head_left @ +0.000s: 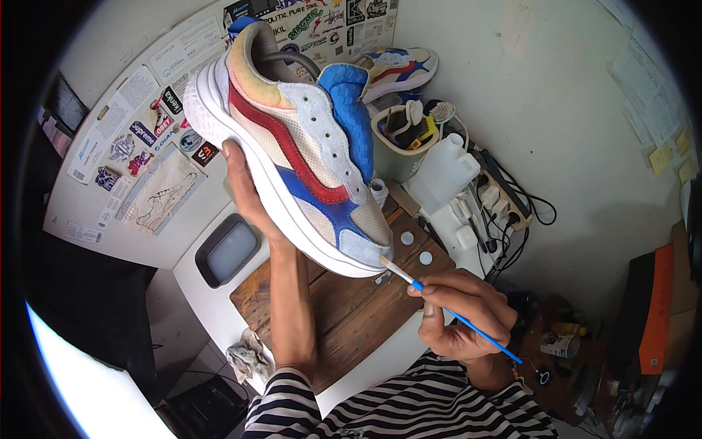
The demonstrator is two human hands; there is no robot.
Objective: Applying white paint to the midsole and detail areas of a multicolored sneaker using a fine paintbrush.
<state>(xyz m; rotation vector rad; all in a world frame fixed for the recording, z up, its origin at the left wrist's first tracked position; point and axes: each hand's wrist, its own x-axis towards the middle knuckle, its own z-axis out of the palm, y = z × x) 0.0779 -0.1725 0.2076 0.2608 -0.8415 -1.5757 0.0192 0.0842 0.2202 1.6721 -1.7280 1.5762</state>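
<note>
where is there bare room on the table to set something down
In this view, the wooden board shows bare wood between the left forearm and right hand, below the shoe. A narrow strip of white tabletop is free between the dark tray and crumpled rag. The back right is crowded with a tub, white jug and power strip.
</note>
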